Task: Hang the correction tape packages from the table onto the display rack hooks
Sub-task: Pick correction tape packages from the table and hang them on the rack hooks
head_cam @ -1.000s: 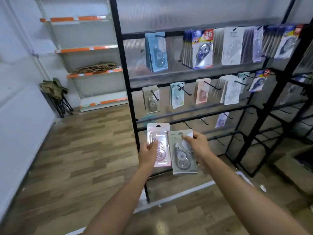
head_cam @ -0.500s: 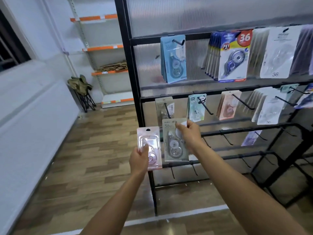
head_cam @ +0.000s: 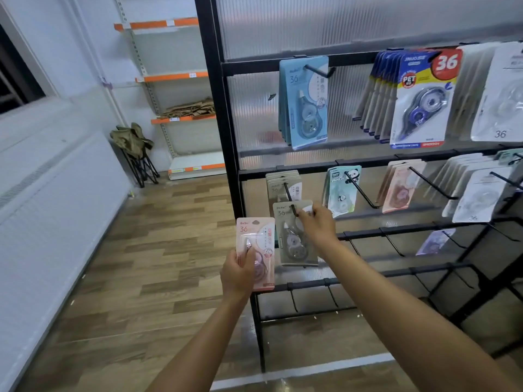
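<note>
right hand [head_cam: 318, 227] hides grey package [head_cam: 291, 244] top corner | white packages [head_cam: 501, 91] cut by right edge

floor: wood-look planks [head_cam: 158, 250] | far wall: white shelving with orange edges [head_cam: 175, 77] | one shelf: flattened cardboard [head_cam: 189, 108] | beside shelving: folding stool draped with olive cloth [head_cam: 133, 142]

2 bare forearms lead up to the left hand [head_cam: 237, 274] and the right hand [head_cam: 319, 226] — no sleeves, watch or bracelet on either wrist. Both hands are ungloved and ringless on the sides shown — the fingers slim, the nails short.
</note>
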